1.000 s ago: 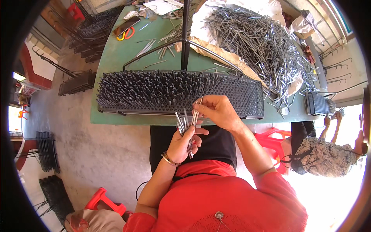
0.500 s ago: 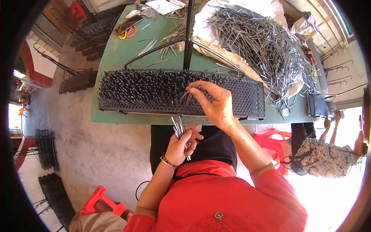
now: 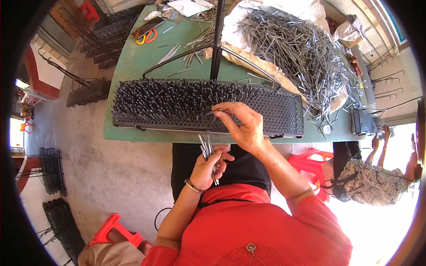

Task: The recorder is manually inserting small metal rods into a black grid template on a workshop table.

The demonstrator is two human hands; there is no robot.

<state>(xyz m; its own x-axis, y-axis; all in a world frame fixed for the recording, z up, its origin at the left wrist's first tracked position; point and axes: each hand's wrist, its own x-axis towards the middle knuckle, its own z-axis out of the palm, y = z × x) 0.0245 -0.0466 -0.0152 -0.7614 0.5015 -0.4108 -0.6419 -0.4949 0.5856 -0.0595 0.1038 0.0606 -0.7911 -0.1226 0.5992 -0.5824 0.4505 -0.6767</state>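
Note:
A long black perforated rack (image 3: 284, 113) lies along the table's near edge. Many thin dark metal rods (image 3: 155, 99) stand in its holes on the left and middle, while the holes at its right end are bare. My right hand (image 3: 243, 126) is over the rack's near middle, thumb and fingertips pinched on thin metal rods. Below the table edge, my left hand (image 3: 208, 168) is closed around a small bundle of silvery metal rods (image 3: 207, 146). How many rods sit in the right fingertips is hard to make out.
A large heap of loose rods (image 3: 293, 48) covers the green table's (image 3: 126, 71) far right on paper. Scissors (image 3: 146, 37) lie far left. A black upright frame (image 3: 216, 57) rises behind the rack. Another person's hands (image 3: 385, 133) work at a second rack. Red stools (image 3: 310, 166) stand nearby.
My right hand has moved slightly down and toward me over the rack, still pinching rods. The left hand and its bundle have barely moved.

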